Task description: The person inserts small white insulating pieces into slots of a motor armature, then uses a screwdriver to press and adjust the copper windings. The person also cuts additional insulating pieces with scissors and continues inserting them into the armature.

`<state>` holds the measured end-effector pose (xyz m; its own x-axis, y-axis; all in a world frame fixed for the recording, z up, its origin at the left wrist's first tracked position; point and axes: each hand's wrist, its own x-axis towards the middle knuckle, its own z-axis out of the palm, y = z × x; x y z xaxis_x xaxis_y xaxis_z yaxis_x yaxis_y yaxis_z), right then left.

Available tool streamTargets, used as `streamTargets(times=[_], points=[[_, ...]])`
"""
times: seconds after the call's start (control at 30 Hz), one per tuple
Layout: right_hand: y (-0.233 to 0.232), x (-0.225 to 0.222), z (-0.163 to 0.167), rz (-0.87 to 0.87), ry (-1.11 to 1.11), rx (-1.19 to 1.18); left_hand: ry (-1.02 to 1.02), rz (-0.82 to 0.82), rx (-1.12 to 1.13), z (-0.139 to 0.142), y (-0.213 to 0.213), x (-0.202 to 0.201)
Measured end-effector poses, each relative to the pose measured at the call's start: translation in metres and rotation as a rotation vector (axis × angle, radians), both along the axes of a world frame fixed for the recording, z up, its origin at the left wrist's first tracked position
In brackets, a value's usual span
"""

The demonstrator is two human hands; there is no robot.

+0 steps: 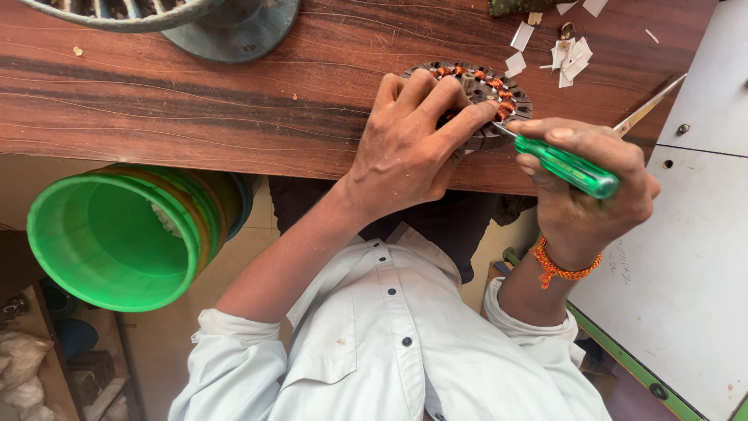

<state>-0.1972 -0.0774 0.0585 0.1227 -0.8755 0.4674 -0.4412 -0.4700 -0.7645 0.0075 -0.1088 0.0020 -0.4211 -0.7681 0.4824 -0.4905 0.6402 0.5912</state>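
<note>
At the near edge of the dark reddish wooden table [195, 101] lies a round dark metal motor stator with copper-coloured windings [499, 93], partly overhanging nothing I can make out, just close to the table's front edge. The person's left hand [409, 148] lies over it, palm down, fingers [436, 97] curled onto its top and side so that much of the ring is covered; that hand is clamped on the stator, pressing it to the wood.

The right hand [596, 183] is wrapped in a fist around the translucent green plastic handle of a screwdriver [569, 166]. Its thin metal shaft runs leftward and its tip meets the stator's rim just beside the left forefinger. An orange beaded thread band [562, 267] circles the right wrist.

Behind the right hand a long pale metal blade or rod [650, 105] lies slanted near the table's right end; what it is exactly I cannot tell. Small white paper scraps [565, 51] are scattered beyond the stator. At the far left edge stands a grey-green round metal base [241, 27]. Below the table, to the person's left, a bright green plastic bucket [109, 238] lies tipped with its mouth open. To the right sits a white flat panel with a green edge [686, 234]. The person wears a white buttoned shirt [389, 343].
</note>
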Motion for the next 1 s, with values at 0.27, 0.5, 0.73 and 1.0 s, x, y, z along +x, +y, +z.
streamTargets(times=[0.27,0.5,0.73,1.0], points=[[0.013,0.013,0.0,-0.076,-0.026,0.037,-0.007,-0.007,-0.048,-0.004,-0.003,0.001],[0.014,0.016,-0.002,-0.196,-0.216,0.089,-0.024,0.016,0.005,-0.005,0.001,0.001],[0.005,-0.002,0.006,-0.08,-0.14,0.173,-0.05,0.024,-0.041,-0.007,0.0,-0.002],[0.034,-0.017,-0.014,-0.094,-0.488,0.004,-0.109,-0.018,-0.003,0.007,0.002,0.003]])
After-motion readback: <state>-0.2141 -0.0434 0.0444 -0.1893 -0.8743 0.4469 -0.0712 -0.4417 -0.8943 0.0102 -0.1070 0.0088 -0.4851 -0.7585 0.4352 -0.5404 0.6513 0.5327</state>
